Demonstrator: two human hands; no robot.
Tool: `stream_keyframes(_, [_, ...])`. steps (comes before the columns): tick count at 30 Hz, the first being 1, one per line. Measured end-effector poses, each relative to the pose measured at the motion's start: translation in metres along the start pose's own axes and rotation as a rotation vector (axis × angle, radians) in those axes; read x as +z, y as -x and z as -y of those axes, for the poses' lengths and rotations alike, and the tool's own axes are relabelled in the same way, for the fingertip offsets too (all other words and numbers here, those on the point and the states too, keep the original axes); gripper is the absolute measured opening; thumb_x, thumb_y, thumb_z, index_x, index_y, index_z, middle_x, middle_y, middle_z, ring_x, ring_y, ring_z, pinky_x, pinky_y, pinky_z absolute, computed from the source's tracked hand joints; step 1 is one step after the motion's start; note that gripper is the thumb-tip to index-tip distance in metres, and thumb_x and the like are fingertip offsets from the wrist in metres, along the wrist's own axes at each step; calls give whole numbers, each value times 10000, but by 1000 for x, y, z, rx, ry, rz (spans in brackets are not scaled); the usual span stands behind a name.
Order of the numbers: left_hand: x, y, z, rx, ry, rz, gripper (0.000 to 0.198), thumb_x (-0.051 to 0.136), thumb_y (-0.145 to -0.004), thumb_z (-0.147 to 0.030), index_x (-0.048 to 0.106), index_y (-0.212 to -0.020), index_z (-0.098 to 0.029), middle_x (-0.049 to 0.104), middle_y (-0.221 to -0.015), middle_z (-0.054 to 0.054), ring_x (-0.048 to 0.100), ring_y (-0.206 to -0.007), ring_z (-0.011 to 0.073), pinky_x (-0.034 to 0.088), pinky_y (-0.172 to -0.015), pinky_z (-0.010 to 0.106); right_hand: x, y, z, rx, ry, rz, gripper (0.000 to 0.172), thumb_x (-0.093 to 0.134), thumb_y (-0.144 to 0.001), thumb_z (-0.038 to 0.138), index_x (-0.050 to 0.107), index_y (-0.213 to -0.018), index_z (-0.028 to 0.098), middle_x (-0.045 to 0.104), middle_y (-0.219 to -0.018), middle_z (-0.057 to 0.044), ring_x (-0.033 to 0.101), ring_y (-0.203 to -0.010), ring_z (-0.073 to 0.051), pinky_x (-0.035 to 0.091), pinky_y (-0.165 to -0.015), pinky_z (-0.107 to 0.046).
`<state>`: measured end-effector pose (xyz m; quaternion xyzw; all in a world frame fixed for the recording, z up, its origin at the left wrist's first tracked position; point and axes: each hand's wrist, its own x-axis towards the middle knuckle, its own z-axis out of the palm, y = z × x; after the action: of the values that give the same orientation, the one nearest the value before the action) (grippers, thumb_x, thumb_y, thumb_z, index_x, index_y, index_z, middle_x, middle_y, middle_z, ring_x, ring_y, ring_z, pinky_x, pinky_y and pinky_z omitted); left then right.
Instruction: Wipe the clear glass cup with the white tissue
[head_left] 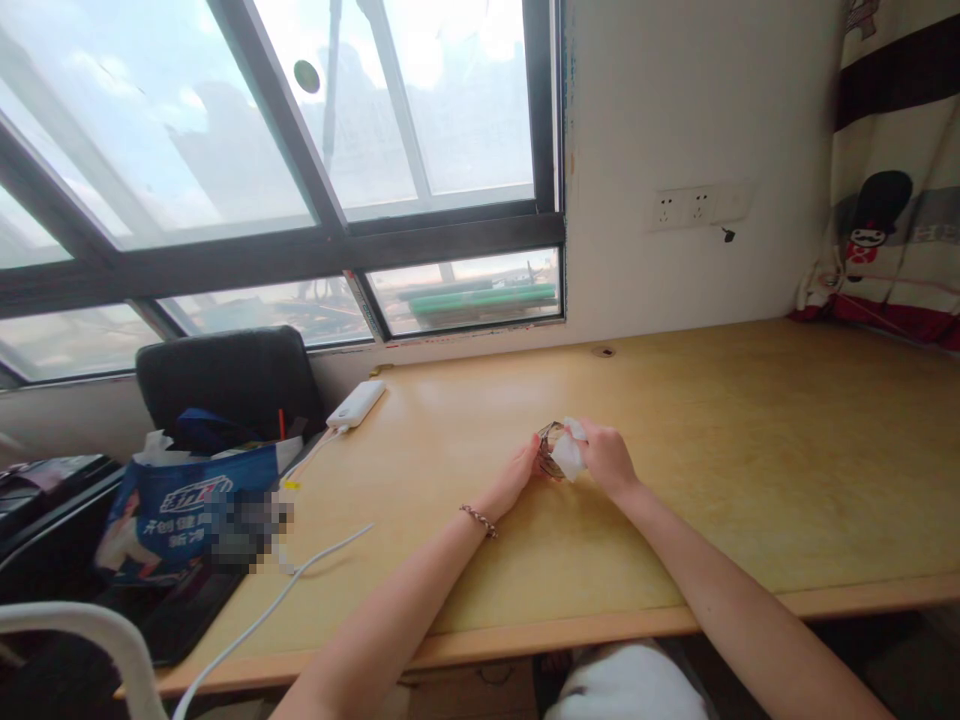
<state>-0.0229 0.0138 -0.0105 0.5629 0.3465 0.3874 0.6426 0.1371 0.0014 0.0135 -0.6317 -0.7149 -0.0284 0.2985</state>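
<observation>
Over the middle of the wooden desk, my left hand (523, 474) is closed on the near left side of a small, clear glass-like cup (550, 450) with dark lines; its exact kind is hard to make out. A crumpled white tissue (568, 457) is pinched in my right hand (606, 458) and presses against the right side of the cup, partly covering it. Both hands are close together, just above or on the desk top (720, 450). My right fingertips are partly hidden behind the tissue.
At the desk's left edge lies a white power strip (358, 404) with a white cable (300, 572) trailing forward. Beyond that edge, a blue shopping bag (180, 510) sits by a black chair (225, 385). A window and wall sockets (682, 207) are behind, a curtain (892, 250) at right.
</observation>
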Motion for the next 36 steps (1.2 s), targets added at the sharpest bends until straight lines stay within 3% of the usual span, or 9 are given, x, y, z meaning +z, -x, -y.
stream_keyframes(5, [-7, -5, 6, -35, 99, -42, 673, 321, -734, -675, 609, -937, -102, 656, -820, 123, 605, -600, 169, 445, -615, 293, -2, -4, -7, 51, -157, -187, 182, 419, -821, 234, 582, -769, 173, 602, -667, -40, 537, -604, -155, 326, -553, -239])
stream_keyframes(8, [-8, -6, 6, -39, 122, -35, 676, 329, -737, -669, 591, -999, -103, 657, -869, 137, 618, -638, 174, 441, -636, 287, -9, -6, -9, 54, -170, -340, 130, 443, -773, 157, 573, -766, 167, 565, -760, -52, 515, -674, -157, 348, -597, -243])
stream_keyframes(11, [-6, -3, 2, -24, 109, -10, 669, 340, -745, -653, 573, -1047, -103, 649, -927, 149, 623, -703, 184, 438, -685, 297, -15, -3, -9, -42, -142, -401, 193, 414, -736, 69, 575, -709, 171, 520, -765, -52, 480, -703, -158, 354, -622, -250])
stream_keyframes(17, [-1, 2, -4, -1, 73, -2, 630, 409, -749, -604, 528, -1127, -114, 632, -989, 136, 607, -824, 211, 420, -772, 340, -11, 3, 2, -314, -189, -194, 180, 445, -760, 88, 592, -725, 184, 534, -755, -44, 479, -749, -165, 372, -670, -257])
stream_keyframes(21, [-1, 1, -1, 61, 126, -79, 555, 493, -748, -531, 520, -1150, -150, 588, -1099, 104, 547, -974, 222, 407, -829, 330, -6, 3, 10, -393, -336, 11, 164, 438, -807, 149, 597, -789, 187, 584, -773, -39, 523, -731, -149, 395, -666, -246])
stream_keyframes(25, [-4, -1, 2, 79, 171, -87, 531, 506, -755, -501, 509, -1167, -165, 574, -1122, 94, 518, -1026, 226, 392, -871, 339, -7, 4, 17, -459, -397, 156, 279, 345, -877, 251, 605, -806, 177, 617, -795, -59, 544, -771, -161, 413, -709, -271])
stream_keyframes(29, [-6, -2, 3, 83, 192, -111, 556, 447, -782, -521, 463, -1208, -164, 580, -1102, 101, 543, -983, 217, 393, -875, 356, -10, 5, 22, -446, -410, 62, 294, 332, -882, 251, 618, -891, 184, 598, -977, -86, 468, -994, -197, 357, -881, -355])
stream_keyframes(33, [-5, 0, 0, 74, 214, -108, 567, 417, -790, -534, 432, -1230, -176, 600, -1061, 103, 561, -956, 209, 396, -874, 359, -9, 6, 22, -371, -340, 28, 268, 384, -863, 278, 635, -831, 190, 595, -901, -89, 495, -899, -203, 383, -831, -376])
stream_keyframes(36, [-4, 1, -1, 80, 215, -107, 540, 419, -790, -529, 454, -1208, -190, 596, -1077, 95, 554, -976, 212, 397, -878, 346, -8, 7, 19, -418, -413, 90, 242, 449, -833, 331, 583, -975, 188, 609, -926, -82, 535, -883, -198, 415, -794, -345])
